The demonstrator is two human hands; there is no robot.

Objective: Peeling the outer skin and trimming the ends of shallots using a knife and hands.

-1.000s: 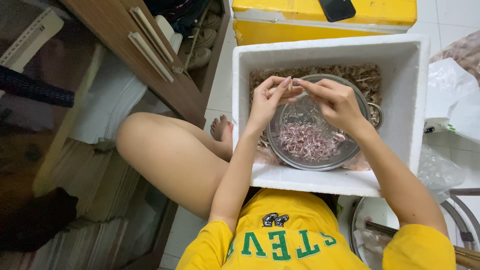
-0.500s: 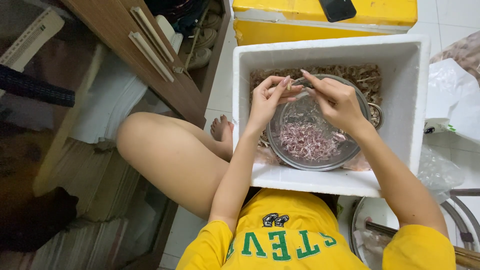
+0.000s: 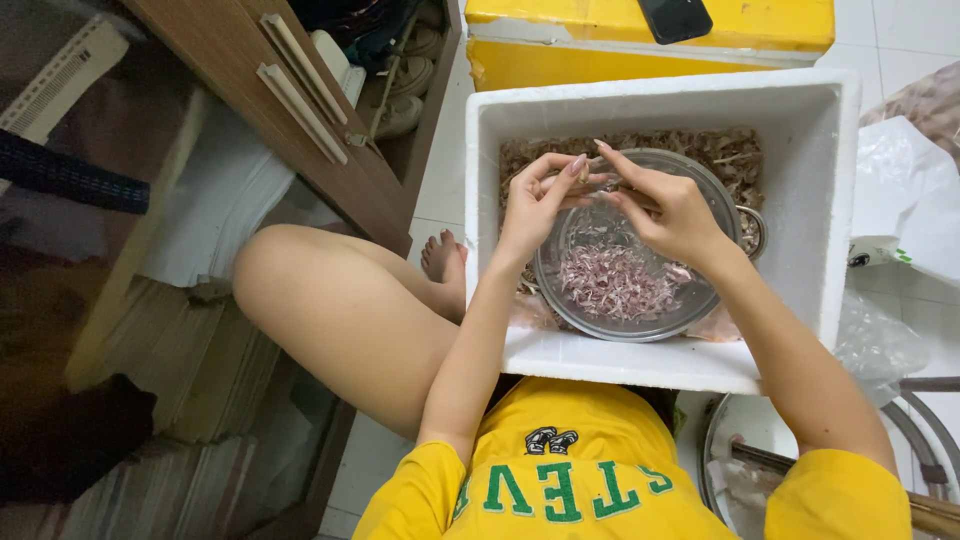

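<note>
My left hand (image 3: 535, 205) and right hand (image 3: 665, 210) had barely shifted; both pinched one small piece (image 3: 585, 175) above the steel bowl (image 3: 720, 205), frame centre; peeling continued.

Above the white box you'll see a yellow box (image 3: 650, 35) with a dark phone (image 3: 675, 17) lying on its lid. To your left stands a brown wooden cabinet (image 3: 300, 120) with two pale handles — shoes (image 3: 400, 85) sit in the gap just beyond it. Stacked cardboard (image 3: 170, 370) lies beside your bent knee. On your right, a white plastic bag (image 3: 905, 190) rests on the tiled floor (image 3: 900, 45) — a round metal rack (image 3: 930, 440) below it.
</note>
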